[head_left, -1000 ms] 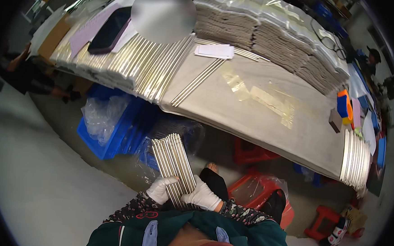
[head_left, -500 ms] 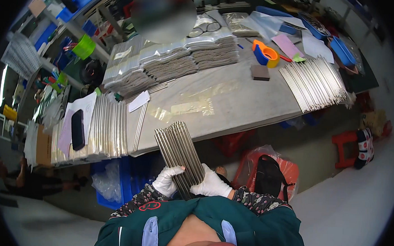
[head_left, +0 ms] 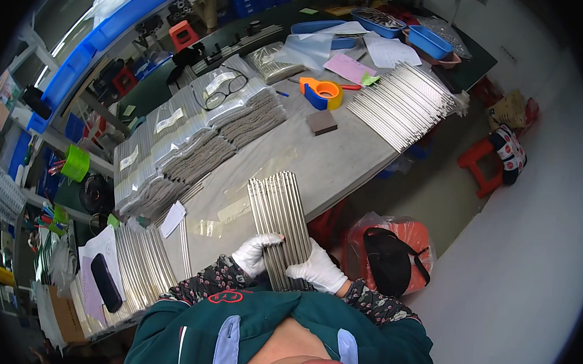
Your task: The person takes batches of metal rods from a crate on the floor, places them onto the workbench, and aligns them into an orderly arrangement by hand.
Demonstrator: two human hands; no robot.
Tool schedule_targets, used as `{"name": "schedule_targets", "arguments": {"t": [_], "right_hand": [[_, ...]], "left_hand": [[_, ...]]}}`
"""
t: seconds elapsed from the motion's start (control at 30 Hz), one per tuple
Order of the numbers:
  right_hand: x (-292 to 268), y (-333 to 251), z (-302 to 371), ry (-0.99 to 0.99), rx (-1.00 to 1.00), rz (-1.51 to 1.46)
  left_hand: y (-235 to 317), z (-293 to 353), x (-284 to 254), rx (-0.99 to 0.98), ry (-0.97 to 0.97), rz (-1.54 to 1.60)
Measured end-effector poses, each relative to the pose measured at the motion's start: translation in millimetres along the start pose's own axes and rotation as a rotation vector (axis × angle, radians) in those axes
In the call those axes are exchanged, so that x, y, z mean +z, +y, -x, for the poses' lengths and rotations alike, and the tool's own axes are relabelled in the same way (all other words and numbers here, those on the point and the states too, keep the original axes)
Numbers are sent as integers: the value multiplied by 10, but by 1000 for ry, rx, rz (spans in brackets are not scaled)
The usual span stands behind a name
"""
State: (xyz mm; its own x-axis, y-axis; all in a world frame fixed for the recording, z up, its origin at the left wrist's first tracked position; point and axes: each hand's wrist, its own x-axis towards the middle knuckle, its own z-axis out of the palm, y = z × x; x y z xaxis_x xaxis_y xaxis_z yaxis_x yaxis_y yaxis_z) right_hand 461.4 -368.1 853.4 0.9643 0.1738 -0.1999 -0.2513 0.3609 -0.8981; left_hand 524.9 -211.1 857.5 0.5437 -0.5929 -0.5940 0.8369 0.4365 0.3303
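Observation:
A bundle of thin silvery metal rods point(head_left: 280, 211) is held upright-slanting in front of my chest, side by side in a flat sheaf. My left hand point(head_left: 255, 254), in a white glove, grips its left edge with the thumb across the front. On the other edge my right hand point(head_left: 319, 269), also gloved, wraps round the lower part. The far ends of the bundle reach over the table's near edge. Similar loose rods point(head_left: 403, 105) lie in a row at the far right of the table, and another row of rods point(head_left: 141, 259) lies at the near left.
Stacks of plastic-wrapped rods point(head_left: 194, 139) cover the table's back left, with eyeglasses point(head_left: 225, 92) on top. An orange tape dispenser point(head_left: 321, 92) and a dark block point(head_left: 321, 123) sit mid-table point(head_left: 354, 146). A phone point(head_left: 106, 282) lies left. A black bag point(head_left: 387, 258) rests on a red stool.
My view has turned to the right, so the table now runs more diagonally. The bundle stays in both hands and looks more upright, its broad face turned more toward me.

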Motion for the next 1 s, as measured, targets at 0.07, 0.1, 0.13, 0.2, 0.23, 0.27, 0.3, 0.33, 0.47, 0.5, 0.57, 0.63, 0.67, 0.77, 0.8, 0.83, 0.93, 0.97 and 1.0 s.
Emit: {"name": "schedule_targets", "arguments": {"t": [0.07, 0.1, 0.13, 0.2, 0.23, 0.27, 0.3, 0.33, 0.47, 0.5, 0.57, 0.63, 0.67, 0.77, 0.8, 0.83, 0.93, 0.97, 1.0], "right_hand": [[-180, -193, -117, 2, 38, -104], [-250, -215, -158, 17, 43, -108], [-330, -236, -200, 58, 35, -110], [-567, -386, -341, 102, 18, -106], [-741, -474, -439, 110, 26, -101], [-928, -556, -536, 118, 11, -112], [-1100, -632, -618, 128, -3, -129], [-1336, -664, -720, 100, 18, -113], [-1965, -985, -1069, 143, 5, -85], [-2115, -1066, -1137, 151, -4, -102], [-2506, -1189, -1298, 161, 3, -148], [-2838, -1379, -1507, 159, 7, -164], [-3014, -1443, -1603, 158, 23, -155], [-3430, -1725, -1824, 176, 82, -77], [-3573, -1771, -1911, 187, 82, -33], [-3680, -1820, -2003, 199, 79, 12], [-3944, -1993, -2249, 207, 79, 27], [-4068, -2054, -2324, 189, 110, 36], [-4187, -2102, -2405, 192, 133, 77]], "left_hand": [[91, -279, 185, -37, -32, -17], [129, -380, 255, -69, -47, -33], [158, -509, 298, -99, -61, -36], [220, -832, 459, -135, -93, -39], [246, -1034, 573, -148, -105, -32], [262, -1231, 697, -140, -99, -55], [287, -1451, 806, -144, -117, -62], [311, -1662, 925, -154, -118, -54], [389, -2381, 1337, -179, -130, -45], [403, -2548, 1439, -178, -127, -55], [429, -2919, 1725, -199, -101, -60], [527, -3346, 1917, -225, -146, -78], [557, -3508, 2030, -220, -150, -84], [602, -3946, 2360, -175, -120, -81], [600, -4120, 2407, -179, -128, -40], [640, -4290, 2446, -199, -169, -19], [713, -4633, 2598, -125, -174, -1], [725, -4714, 2661, -117, -135, -4], [739, -4754, 2757, -90, -102, -12]]}}
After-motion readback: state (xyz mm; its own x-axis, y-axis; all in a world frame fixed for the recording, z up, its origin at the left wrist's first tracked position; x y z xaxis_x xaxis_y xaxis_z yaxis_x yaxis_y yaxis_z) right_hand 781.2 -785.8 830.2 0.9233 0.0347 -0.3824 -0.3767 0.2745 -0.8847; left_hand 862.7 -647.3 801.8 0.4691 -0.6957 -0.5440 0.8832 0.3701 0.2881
